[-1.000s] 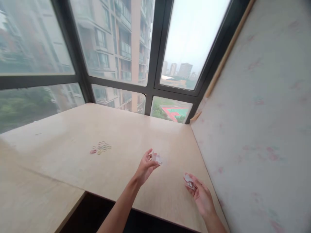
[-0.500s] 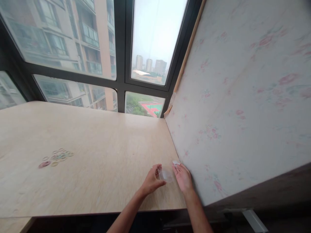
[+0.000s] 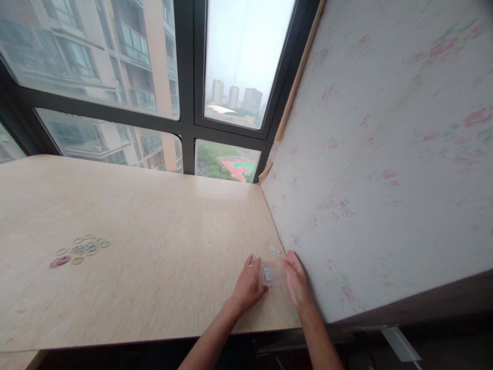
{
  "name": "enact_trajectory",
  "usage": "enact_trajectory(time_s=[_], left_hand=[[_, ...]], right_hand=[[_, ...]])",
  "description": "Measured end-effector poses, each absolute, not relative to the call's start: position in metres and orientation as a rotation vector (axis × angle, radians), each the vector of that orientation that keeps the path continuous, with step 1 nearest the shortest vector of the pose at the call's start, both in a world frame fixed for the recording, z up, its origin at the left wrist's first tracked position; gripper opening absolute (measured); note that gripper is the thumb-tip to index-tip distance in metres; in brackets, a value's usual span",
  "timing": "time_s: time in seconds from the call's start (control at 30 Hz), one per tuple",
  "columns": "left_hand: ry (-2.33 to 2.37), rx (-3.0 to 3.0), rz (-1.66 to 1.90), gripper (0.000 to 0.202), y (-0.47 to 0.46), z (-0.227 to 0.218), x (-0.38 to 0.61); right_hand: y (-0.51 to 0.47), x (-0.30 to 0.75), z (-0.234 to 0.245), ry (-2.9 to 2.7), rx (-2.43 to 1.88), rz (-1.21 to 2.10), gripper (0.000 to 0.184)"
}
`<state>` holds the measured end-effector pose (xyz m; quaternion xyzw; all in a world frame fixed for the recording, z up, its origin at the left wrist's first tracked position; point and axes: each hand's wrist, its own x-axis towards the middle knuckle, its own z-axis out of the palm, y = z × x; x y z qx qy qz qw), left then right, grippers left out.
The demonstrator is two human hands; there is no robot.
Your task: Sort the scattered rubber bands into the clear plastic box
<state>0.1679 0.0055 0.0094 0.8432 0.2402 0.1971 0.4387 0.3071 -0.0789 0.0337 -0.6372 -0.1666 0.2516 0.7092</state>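
Note:
A small clear plastic box (image 3: 274, 275) rests on the pale stone-patterned surface close to the wall, with a pale patch showing in it. My left hand (image 3: 249, 285) has its fingers and thumb around the box's left side. On the box's right, my right hand (image 3: 297, 280) is held on edge against the wall, fingers stretched out and nothing visible in them. Whether its fingertips touch the box I cannot tell. Just beyond the box lies a small crumpled white and clear piece (image 3: 274, 250), like plastic wrapping.
Many thin coloured rings (image 3: 87, 247) lie in a loose cluster on the left of the surface (image 3: 154, 267). A flowered wall (image 3: 370, 169) bounds the right side. Dark-framed windows (image 3: 188, 92) stand along the back. The surface's front edge runs near my forearms.
My right hand has let go of the white piece, which now lies beyond the box, and has turned on edge beside the wall. My left hand and the box have shifted slightly right.

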Motion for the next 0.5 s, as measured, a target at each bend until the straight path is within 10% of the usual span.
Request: enact_trajectory(time_s=[0.5], left_hand=[[0.651,2.115,0.797,0.061,0.054,-0.002,0.090]], right_hand=[[-0.137,0.201,-0.001,-0.456,-1.800,0.512,0.063]])
